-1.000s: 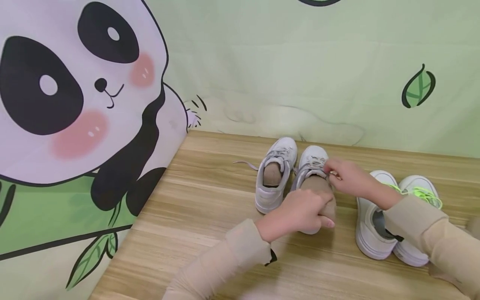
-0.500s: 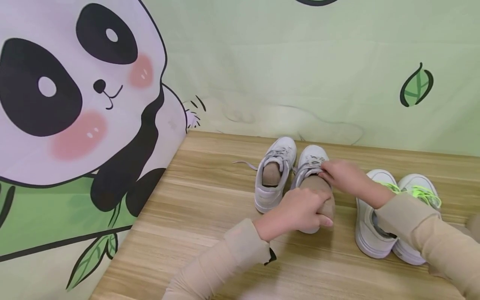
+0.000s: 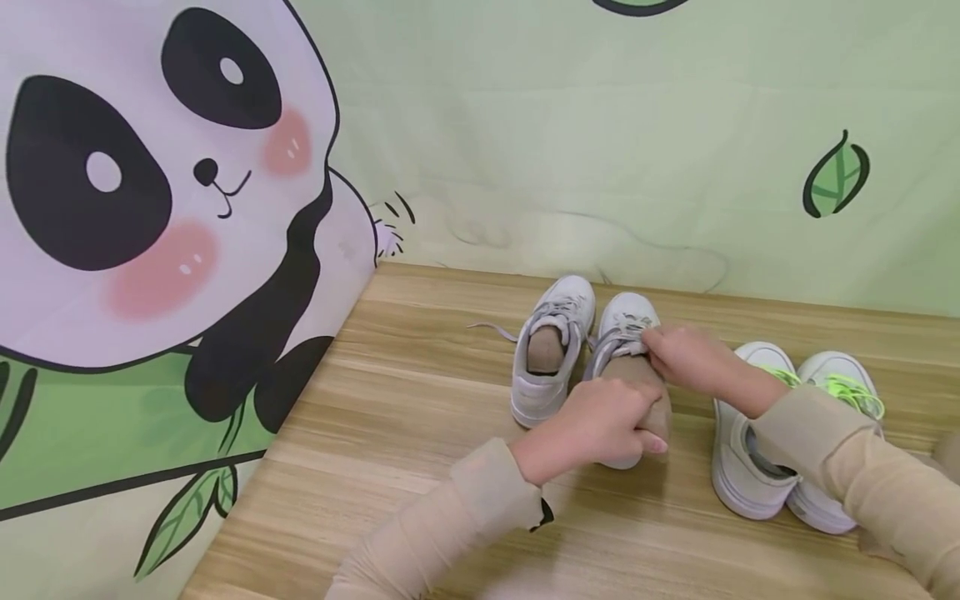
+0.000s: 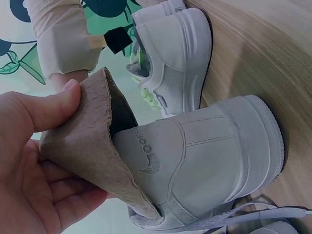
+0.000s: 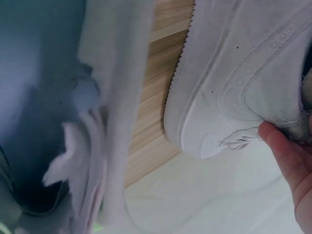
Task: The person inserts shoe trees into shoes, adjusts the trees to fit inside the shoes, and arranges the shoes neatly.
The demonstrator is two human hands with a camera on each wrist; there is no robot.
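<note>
My left hand (image 3: 600, 421) grips a brown moulded-paper shoe insert (image 4: 80, 141), thumb on one side and fingers on the other in the left wrist view. The insert's front end goes into the opening of a white sneaker (image 4: 209, 151); its rear end sticks out above the heel. My right hand (image 3: 686, 362) is at the same sneaker's collar by the tongue, and its fingertips pinch the edge there in the right wrist view (image 5: 287, 151). To the left stands the matching white sneaker (image 3: 551, 350), with a brown insert (image 3: 543, 348) inside it.
A second pair of white sneakers (image 3: 750, 483) with neon-green laces (image 3: 847, 387) stands at the right, partly behind my right sleeve. A loose grey lace (image 3: 491, 327) trails on the wooden surface (image 3: 360, 400). Behind rises a green backdrop (image 3: 600, 125) with a panda print (image 3: 247, 175).
My right hand has shifted slightly left and down along the sneaker's collar, its fingers now closer in against the edge. The left hand keeps its grip on the shoe insert, almost unmoved.
</note>
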